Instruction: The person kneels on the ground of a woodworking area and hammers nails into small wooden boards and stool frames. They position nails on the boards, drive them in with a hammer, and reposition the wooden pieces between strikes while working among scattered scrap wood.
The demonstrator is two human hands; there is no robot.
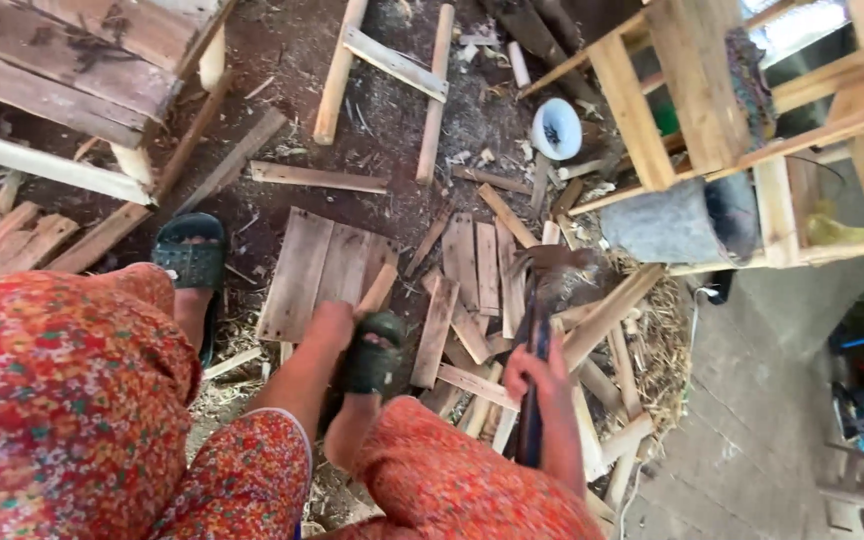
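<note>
We read the hatchet (542, 300) as the working tool: its dark, blurred head sits above the heap of split slats (472, 300) near the middle of the dirt floor (392, 130), and its dark handle runs down from the head toward the lower edge of the view. The long axis is thus close to vertical in the picture, head pointing away from us, toward the pale bowl (556, 128) farther up the floor. Our right hand (537, 375) is wrapped closed around the handle about halfway down; motion blur at the head suggests a stroke in progress, though we cannot tell whether it is rising or falling. Our left hand (332, 322) is closed over the top end of a narrow wood piece (377, 290) standing tilted beside the flat board panel (322, 268); the fingers are hidden, so the exact grip cannot be read. A green sandal (372, 355) lies just beside that hand, a second sandal (192, 255) farther left. Judgement: we are mid-chop, splitting stock into kindling. The next move calls for the blade landing along the grain, well apart from the steadying left hand. Pallet frames (712, 110) stand at the right edge.
</note>
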